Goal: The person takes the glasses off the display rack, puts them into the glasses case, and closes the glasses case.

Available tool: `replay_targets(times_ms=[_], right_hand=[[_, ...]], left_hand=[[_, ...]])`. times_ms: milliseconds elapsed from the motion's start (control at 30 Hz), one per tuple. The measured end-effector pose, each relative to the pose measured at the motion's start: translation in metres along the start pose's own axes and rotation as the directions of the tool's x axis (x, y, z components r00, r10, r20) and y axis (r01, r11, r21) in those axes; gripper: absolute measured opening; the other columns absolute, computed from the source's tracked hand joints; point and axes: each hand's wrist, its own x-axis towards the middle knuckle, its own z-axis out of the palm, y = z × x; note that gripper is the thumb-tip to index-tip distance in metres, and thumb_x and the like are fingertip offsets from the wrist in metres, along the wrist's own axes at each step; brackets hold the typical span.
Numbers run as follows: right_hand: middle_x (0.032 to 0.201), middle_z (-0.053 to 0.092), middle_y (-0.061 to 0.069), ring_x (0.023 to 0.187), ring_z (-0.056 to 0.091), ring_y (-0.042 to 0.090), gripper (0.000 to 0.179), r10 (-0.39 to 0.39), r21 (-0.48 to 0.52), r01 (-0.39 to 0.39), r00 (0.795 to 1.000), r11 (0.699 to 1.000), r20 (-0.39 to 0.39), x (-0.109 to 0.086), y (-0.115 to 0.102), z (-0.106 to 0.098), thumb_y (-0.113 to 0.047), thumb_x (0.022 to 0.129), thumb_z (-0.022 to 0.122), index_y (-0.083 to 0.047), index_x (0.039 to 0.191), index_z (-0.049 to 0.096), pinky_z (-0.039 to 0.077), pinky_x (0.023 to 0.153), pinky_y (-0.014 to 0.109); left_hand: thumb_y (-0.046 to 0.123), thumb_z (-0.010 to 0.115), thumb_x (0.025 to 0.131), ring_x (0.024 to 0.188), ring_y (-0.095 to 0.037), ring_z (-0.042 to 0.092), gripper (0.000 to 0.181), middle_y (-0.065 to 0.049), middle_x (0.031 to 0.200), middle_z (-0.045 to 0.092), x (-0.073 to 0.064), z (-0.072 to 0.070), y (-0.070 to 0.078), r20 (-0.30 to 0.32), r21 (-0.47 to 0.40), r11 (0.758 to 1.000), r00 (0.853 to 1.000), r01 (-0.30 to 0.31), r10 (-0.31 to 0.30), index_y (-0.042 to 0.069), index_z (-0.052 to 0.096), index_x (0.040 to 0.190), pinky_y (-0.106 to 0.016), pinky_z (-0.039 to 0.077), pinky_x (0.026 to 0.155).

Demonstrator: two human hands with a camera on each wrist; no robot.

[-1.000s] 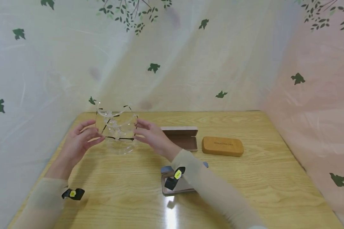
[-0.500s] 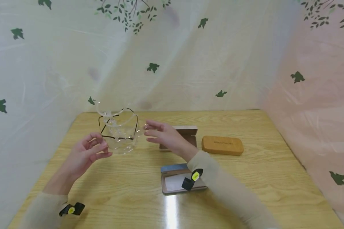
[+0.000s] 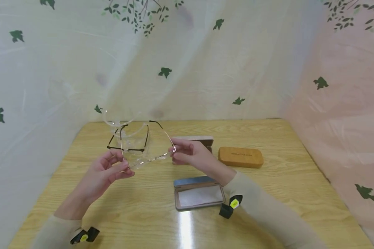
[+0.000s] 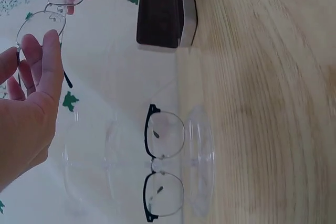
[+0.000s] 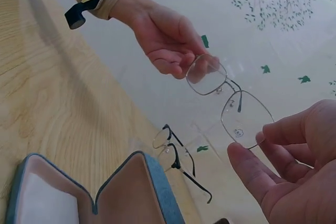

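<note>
Your hands are apart, one at each end of the thin metal-framed glasses (image 3: 156, 158): your left hand (image 3: 107, 169) pinches one end of the frame and your right hand (image 3: 196, 154) pinches the other. You have them in the air above the wooden table (image 3: 137, 214), just in front of the clear display stand (image 4: 205, 192) — temples unfolded and pointing away from you, the right end higher than the left in the head view. Behind them, the black-browed glasses (image 3: 134, 150) sit on the stand. Below your right hand lies the open blue case (image 3: 193, 181), a pale cloth (image 3: 201, 196) inside. Farther back stands the open white-edged case (image 4: 188, 14) — your right hand partly hides it — with the closed tan case (image 3: 240, 157) beside it.
</note>
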Motion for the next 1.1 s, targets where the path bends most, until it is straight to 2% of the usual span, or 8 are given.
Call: replay_targets(times_ms=[233, 333, 433, 600, 700, 867, 967, 1100], right_hand=[[0.127, 0.065, 0.017, 0.110, 0.068, 0.030, 0.058, 0.005, -0.052, -0.009, 0.997, 0.999, -0.078, -0.030, -0.001, -0.015, -0.005, 0.098, 0.067, -0.015, 0.151, 0.048, 0.060, 0.088, 0.044], [0.128, 0.065, 0.016, 0.107, 0.069, 0.033, 0.063, -0.002, -0.081, -0.005, 0.996, 0.997, -0.093, -0.045, 0.000, -0.022, -0.005, 0.097, 0.069, -0.014, 0.154, 0.044, 0.060, 0.087, 0.045], [0.128, 0.065, 0.016, 0.105, 0.070, 0.031, 0.067, -0.021, -0.087, 0.012, 0.995, 0.996, -0.101, -0.055, 0.001, -0.029, -0.004, 0.096, 0.070, -0.013, 0.156, 0.041, 0.059, 0.088, 0.049], [0.127, 0.064, 0.017, 0.104, 0.070, 0.030, 0.075, -0.040, -0.115, 0.027, 0.992, 0.993, -0.116, -0.064, 0.005, -0.039, -0.004, 0.093, 0.074, -0.014, 0.157, 0.037, 0.057, 0.089, 0.055], [0.128, 0.063, 0.017, 0.104, 0.070, 0.030, 0.078, -0.039, -0.130, 0.023, 0.992, 0.991, -0.123, -0.067, 0.008, -0.044, -0.006, 0.092, 0.076, -0.013, 0.158, 0.035, 0.057, 0.089, 0.054], [0.127, 0.062, 0.019, 0.104, 0.070, 0.030, 0.078, -0.046, -0.122, 0.029, 0.989, 0.992, -0.141, -0.070, 0.011, -0.050, -0.005, 0.092, 0.075, -0.014, 0.159, 0.035, 0.059, 0.087, 0.049], [0.127, 0.061, 0.020, 0.101, 0.071, 0.032, 0.078, -0.051, -0.113, 0.034, 0.988, 0.993, -0.147, -0.072, 0.011, -0.052, -0.004, 0.093, 0.074, -0.013, 0.159, 0.034, 0.060, 0.086, 0.049], [0.128, 0.059, 0.021, 0.101, 0.071, 0.032, 0.077, -0.047, -0.093, 0.033, 0.987, 0.995, -0.152, -0.073, 0.009, -0.053, -0.006, 0.094, 0.073, -0.010, 0.159, 0.031, 0.059, 0.087, 0.052]], left_hand=[[-0.010, 0.050, 0.102, 0.091, -0.019, 0.071, 0.017, -0.005, 0.102, 0.058, 0.013, 0.017, -0.003, 0.063, 0.019, 1.000, 0.998, 0.023, -0.024, 0.006, 0.051, 0.107, -0.047, 0.058, 0.092], [-0.007, 0.053, 0.102, 0.090, -0.021, 0.071, 0.015, -0.005, 0.101, 0.058, 0.020, 0.026, -0.006, 0.083, 0.056, 0.998, 0.996, 0.040, -0.044, 0.006, 0.051, 0.107, -0.047, 0.059, 0.090], [-0.001, 0.058, 0.101, 0.088, -0.024, 0.070, 0.012, -0.008, 0.101, 0.058, 0.026, 0.034, -0.008, 0.070, 0.112, 0.992, 0.995, 0.063, -0.071, 0.004, 0.050, 0.108, -0.048, 0.059, 0.088], [0.006, 0.066, 0.099, 0.085, -0.024, 0.069, 0.021, -0.012, 0.102, 0.057, 0.039, 0.045, -0.011, 0.031, 0.165, 0.982, 0.994, 0.097, -0.104, 0.000, 0.050, 0.112, -0.050, 0.060, 0.086], [0.007, 0.066, 0.099, 0.084, -0.023, 0.067, 0.027, -0.012, 0.103, 0.057, 0.047, 0.050, -0.013, 0.028, 0.147, 0.982, 0.992, 0.119, -0.124, 0.003, 0.048, 0.119, -0.052, 0.060, 0.086], [0.007, 0.067, 0.099, 0.082, -0.023, 0.066, 0.050, -0.013, 0.104, 0.058, 0.056, 0.059, -0.015, -0.005, 0.097, 0.985, 0.990, 0.142, -0.142, 0.011, 0.039, 0.140, -0.053, 0.060, 0.085], [0.006, 0.067, 0.099, 0.083, -0.024, 0.067, 0.058, -0.015, 0.105, 0.058, 0.059, 0.062, -0.015, -0.019, 0.093, 0.987, 0.991, 0.131, -0.130, 0.011, 0.037, 0.147, -0.052, 0.060, 0.085], [0.004, 0.067, 0.098, 0.087, -0.027, 0.070, 0.058, -0.017, 0.107, 0.058, 0.061, 0.062, -0.017, -0.006, 0.096, 0.989, 0.993, 0.114, -0.114, 0.007, 0.039, 0.150, -0.051, 0.060, 0.086]])
